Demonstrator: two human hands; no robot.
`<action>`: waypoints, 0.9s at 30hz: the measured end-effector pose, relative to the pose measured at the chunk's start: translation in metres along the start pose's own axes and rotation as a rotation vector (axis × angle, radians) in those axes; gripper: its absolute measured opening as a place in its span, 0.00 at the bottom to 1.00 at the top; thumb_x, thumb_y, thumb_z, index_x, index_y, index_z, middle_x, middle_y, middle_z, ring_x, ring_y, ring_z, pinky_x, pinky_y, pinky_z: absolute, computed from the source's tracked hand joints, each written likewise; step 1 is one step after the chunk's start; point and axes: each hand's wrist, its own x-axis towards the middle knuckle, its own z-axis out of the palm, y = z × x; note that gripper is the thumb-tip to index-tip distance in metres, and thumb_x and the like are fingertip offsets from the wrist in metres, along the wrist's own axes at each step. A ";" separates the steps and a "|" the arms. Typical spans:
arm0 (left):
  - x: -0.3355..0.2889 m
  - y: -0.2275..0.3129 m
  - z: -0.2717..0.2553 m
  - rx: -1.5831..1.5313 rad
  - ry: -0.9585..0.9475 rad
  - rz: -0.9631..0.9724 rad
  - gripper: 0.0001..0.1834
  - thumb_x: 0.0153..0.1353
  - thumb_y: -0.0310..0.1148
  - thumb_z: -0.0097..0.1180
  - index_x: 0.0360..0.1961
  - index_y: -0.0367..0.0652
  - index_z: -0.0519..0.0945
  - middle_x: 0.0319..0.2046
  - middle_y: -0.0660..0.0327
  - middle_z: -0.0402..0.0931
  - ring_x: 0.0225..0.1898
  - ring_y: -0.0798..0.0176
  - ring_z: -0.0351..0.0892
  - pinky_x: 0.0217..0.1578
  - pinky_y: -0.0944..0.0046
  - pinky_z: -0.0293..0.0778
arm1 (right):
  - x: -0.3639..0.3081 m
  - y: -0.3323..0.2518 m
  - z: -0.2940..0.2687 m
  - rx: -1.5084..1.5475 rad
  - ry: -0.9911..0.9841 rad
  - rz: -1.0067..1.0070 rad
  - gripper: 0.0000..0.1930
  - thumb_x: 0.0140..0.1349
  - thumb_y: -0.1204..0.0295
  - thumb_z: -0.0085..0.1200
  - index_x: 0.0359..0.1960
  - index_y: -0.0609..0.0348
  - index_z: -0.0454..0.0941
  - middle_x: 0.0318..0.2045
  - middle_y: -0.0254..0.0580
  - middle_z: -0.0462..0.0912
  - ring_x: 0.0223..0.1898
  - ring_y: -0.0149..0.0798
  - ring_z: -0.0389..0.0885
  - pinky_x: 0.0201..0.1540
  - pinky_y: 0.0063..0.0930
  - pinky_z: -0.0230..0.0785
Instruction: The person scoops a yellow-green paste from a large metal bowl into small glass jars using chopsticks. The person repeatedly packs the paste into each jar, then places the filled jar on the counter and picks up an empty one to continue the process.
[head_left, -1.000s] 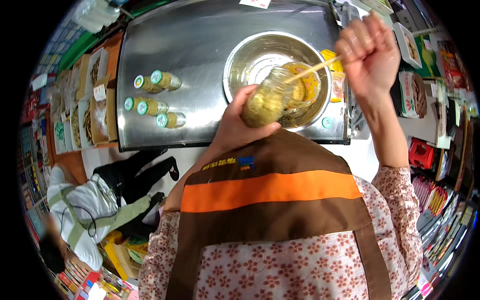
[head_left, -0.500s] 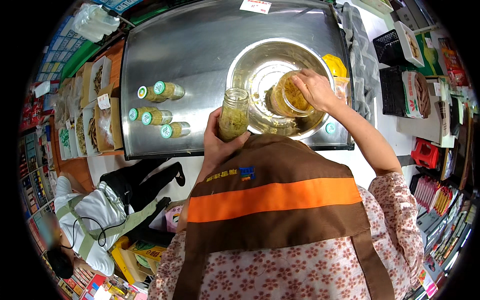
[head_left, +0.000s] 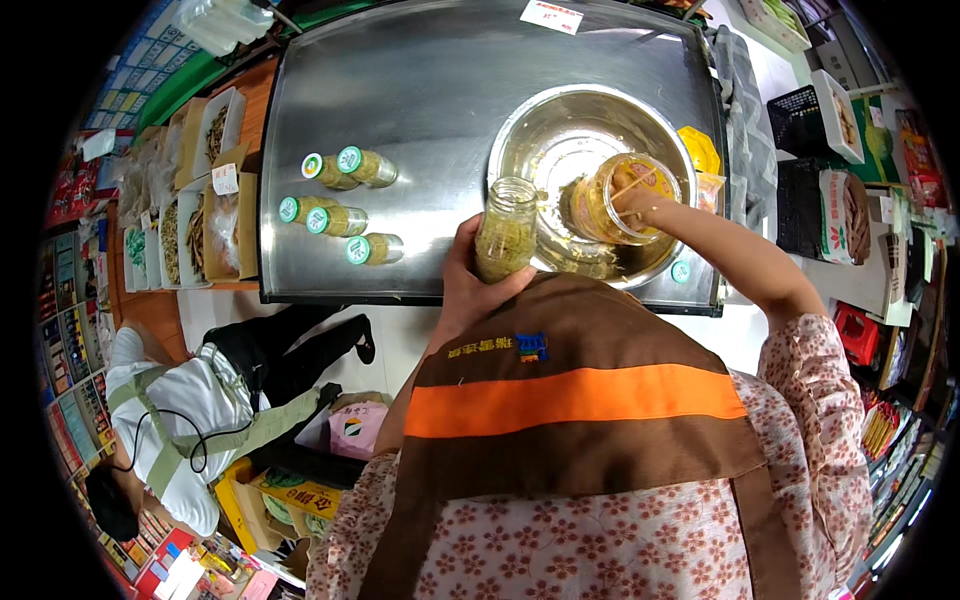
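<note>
My left hand (head_left: 474, 280) is wrapped round an open glass jar (head_left: 506, 240), held upright at the table's near edge and filled most of the way with chopped yellow-green food. To its right, a wide steel basin (head_left: 512, 125) has scraps of the same food on its bottom. Inside the basin a large clear plastic jar (head_left: 592, 205) lies tilted, its mouth toward the right. My right hand (head_left: 648, 208) reaches into that mouth, closed on what look like thin wooden chopsticks (head_left: 630, 187); its fingertips are partly hidden.
Several capped jars (head_left: 372, 168) lie on the left of the steel table (head_left: 430, 100). A green-and-white lid (head_left: 681, 271) and a yellow lid (head_left: 698, 150) are beside the basin. Boxes of dried goods (head_left: 190, 235) stand left. Another person (head_left: 190, 385) is at lower left.
My right hand has gone from the rim of the plastic jar deeper into its mouth, and thin sticks now show there. The left hand still holds the glass jar. The whole view has shifted slightly.
</note>
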 end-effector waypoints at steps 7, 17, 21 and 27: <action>-0.004 0.011 0.003 -0.097 0.037 -0.038 0.36 0.42 0.25 0.69 0.54 0.37 0.65 0.46 0.60 0.71 0.47 0.68 0.72 0.50 0.66 0.68 | 0.029 -0.021 -0.005 -0.055 -0.137 0.119 0.12 0.47 0.72 0.58 0.35 0.64 0.80 0.33 0.55 0.82 0.36 0.50 0.83 0.40 0.35 0.74; -0.006 -0.002 -0.013 -0.021 0.011 0.348 0.39 0.37 0.25 0.72 0.54 0.39 0.67 0.46 0.58 0.71 0.47 0.65 0.73 0.50 0.65 0.68 | 0.025 -0.025 -0.004 -0.076 -0.165 0.153 0.12 0.46 0.74 0.57 0.34 0.65 0.80 0.33 0.57 0.82 0.36 0.51 0.82 0.39 0.37 0.75; -0.006 0.003 -0.011 0.054 0.061 0.318 0.40 0.35 0.25 0.72 0.53 0.40 0.67 0.44 0.58 0.71 0.46 0.64 0.73 0.49 0.64 0.69 | 0.039 -0.033 -0.004 -0.073 -0.176 0.196 0.12 0.46 0.75 0.57 0.34 0.65 0.80 0.33 0.57 0.81 0.36 0.52 0.82 0.38 0.37 0.75; -0.004 -0.008 -0.012 0.009 0.102 0.250 0.40 0.35 0.27 0.73 0.53 0.39 0.68 0.46 0.60 0.72 0.48 0.64 0.73 0.50 0.64 0.68 | 0.031 -0.022 -0.011 -0.049 -0.154 0.182 0.12 0.45 0.76 0.56 0.34 0.65 0.80 0.33 0.58 0.81 0.36 0.53 0.82 0.38 0.38 0.75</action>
